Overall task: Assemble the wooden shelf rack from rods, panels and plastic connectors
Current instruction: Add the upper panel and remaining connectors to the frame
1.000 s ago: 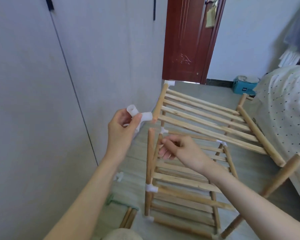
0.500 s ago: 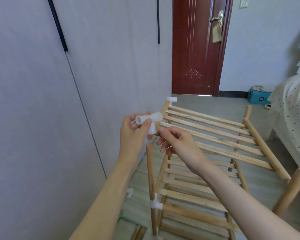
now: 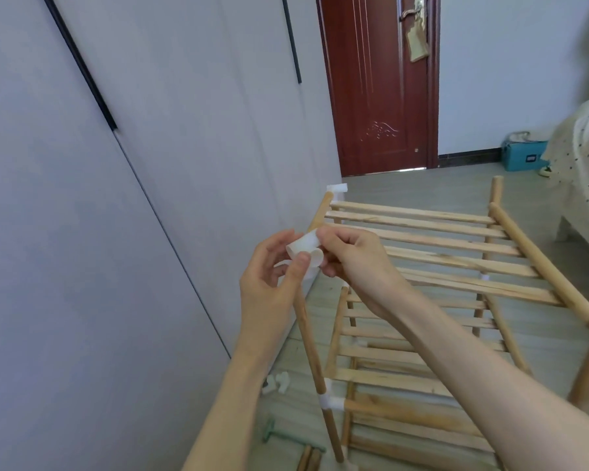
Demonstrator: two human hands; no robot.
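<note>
On a grey floor [image 3: 405,185] beside a pale wardrobe, a half-built wooden rack [image 3: 422,246] stands. Just above the rack's near upright rod [image 3: 306,338], a white plastic connector [image 3: 305,251] is pinched by the left hand [image 3: 269,283] and right hand [image 3: 351,256], fingers curled round it, probably for turning a socket onto the rod. No writing can be read.

A white plastic connector [image 3: 305,253] is pinched by both hands above an upright rod [image 3: 312,348]; the slatted rack [image 3: 439,266] stands at three o'clock.
</note>
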